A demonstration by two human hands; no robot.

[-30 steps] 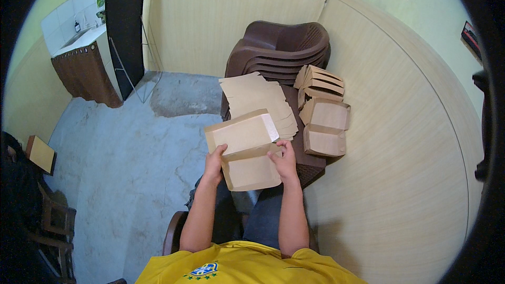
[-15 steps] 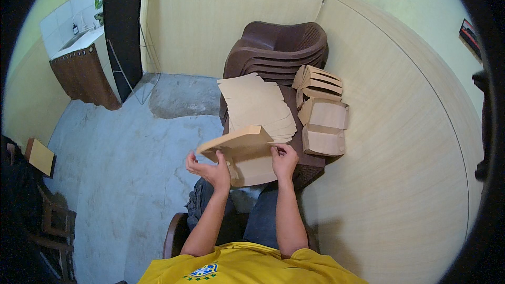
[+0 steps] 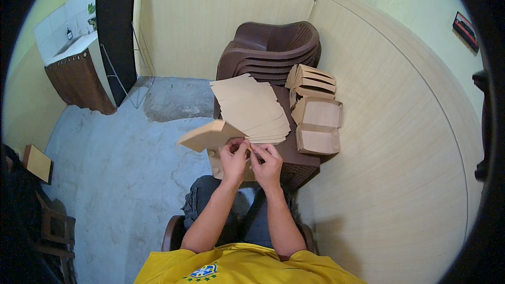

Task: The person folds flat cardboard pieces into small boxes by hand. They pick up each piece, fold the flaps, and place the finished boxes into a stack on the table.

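A partly folded brown cardboard box (image 3: 209, 135) is held above my knees, its larger panel tilted up to the left. My left hand (image 3: 234, 159) is closed in a pinch at the box's right edge. Right beside it, my right hand (image 3: 266, 164) pinches the same edge, the fingertips of both hands nearly touching. The hands hide much of the lower panel and the exact flap between the fingers. Just beyond them lies a fanned stack of flat cardboard blanks (image 3: 250, 106) on a brown stacked-chair or table surface (image 3: 294, 162).
Folded open boxes (image 3: 320, 126) sit right of the blanks, with several nested boxes (image 3: 313, 81) behind. Stacked brown plastic chairs (image 3: 273, 47) stand at the back. The wood-panelled wall (image 3: 400, 142) curves along the right. A curtained sink (image 3: 79, 73) is far left.
My left hand has moved right along the box to meet my right hand, which shifted slightly left. The box has turned, its raised panel swinging left.
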